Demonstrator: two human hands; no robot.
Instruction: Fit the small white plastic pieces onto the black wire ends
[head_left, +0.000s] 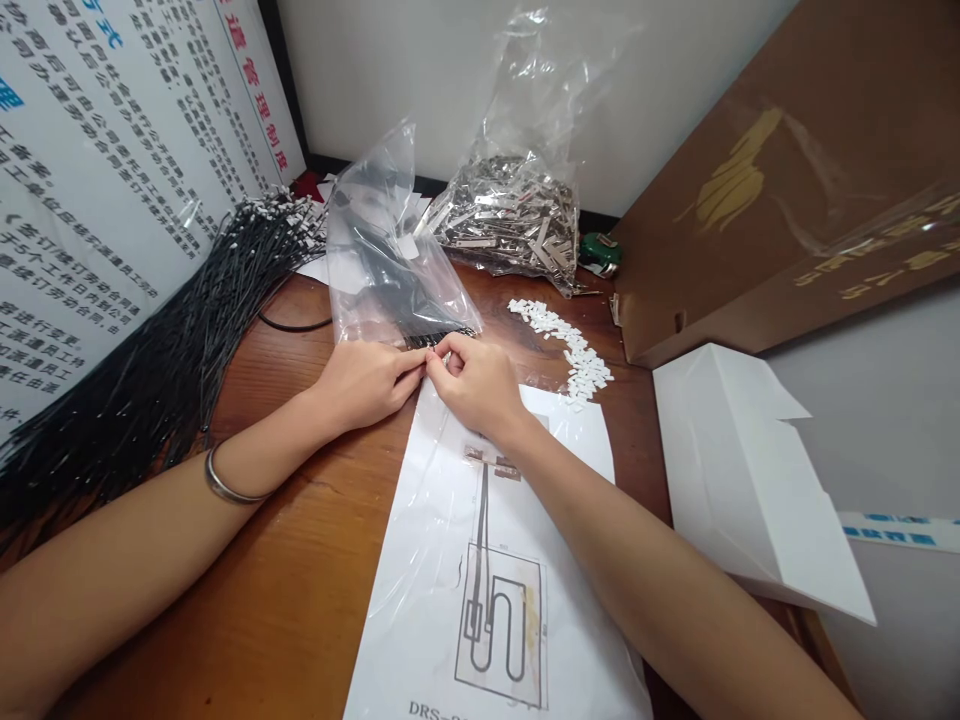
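Pinching: left hand (367, 383), right hand (475, 383) closed, contents unclear; clear-bagged black cable bundle (388, 268) beyond, running toward brown wooden bench (300, 580)'s far-left corner.

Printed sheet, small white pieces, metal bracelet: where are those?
Printed sheet (409, 600): head view, bare paper near its left edge.
Small white pieces (577, 351): head view, middle of their curved spread.
Metal bracelet (218, 485): head view, its band.

Workshop: black wires (161, 365), metal parts (517, 225), diagram (501, 630)
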